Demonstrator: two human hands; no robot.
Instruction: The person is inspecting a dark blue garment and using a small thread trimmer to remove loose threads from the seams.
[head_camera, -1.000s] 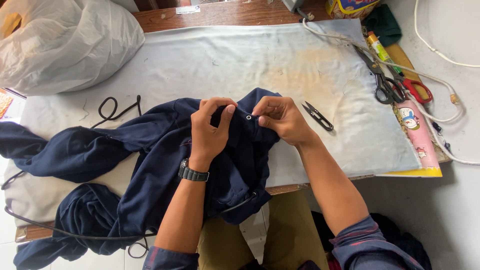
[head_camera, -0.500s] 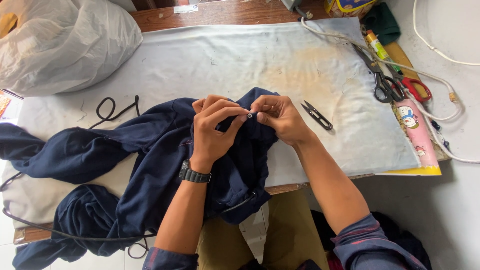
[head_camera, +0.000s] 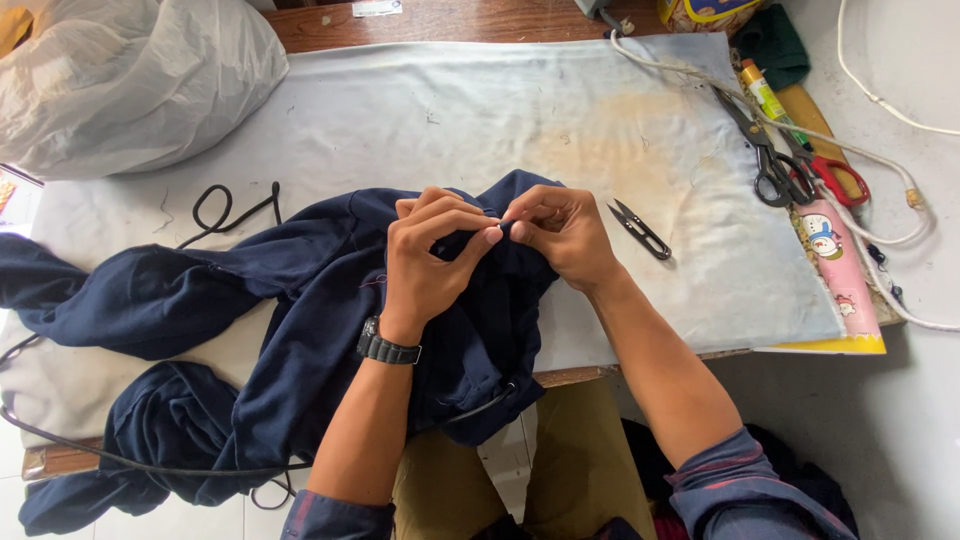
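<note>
1. Head view, centre of frame: the left hand (head_camera: 425, 265) and right hand (head_camera: 565, 235) meet over a navy blue garment (head_camera: 300, 330). Fingers of both hands are pressed together, pinching one small fold of the cloth between the thumbs and forefingers. What lies inside the pinch is too small to tell.
2. The garment is bunched across the lower left of the frame on the cloth-covered desk (head_camera: 450, 110), spilling over the near edge; a black drawcord (head_camera: 225, 210) loops out at its upper left.
3. Thread snips (head_camera: 640, 230) lie untouched just right of the right hand; black-handled scissors (head_camera: 765, 160) and red-handled scissors (head_camera: 835, 175) lie at the upper right, well apart from the hands.
4. A white plastic bag (head_camera: 120, 80) fills the upper left.
5. Judged progress: fine handwork on one spot of the garment is under way, with no cutting tool in hand.
</note>
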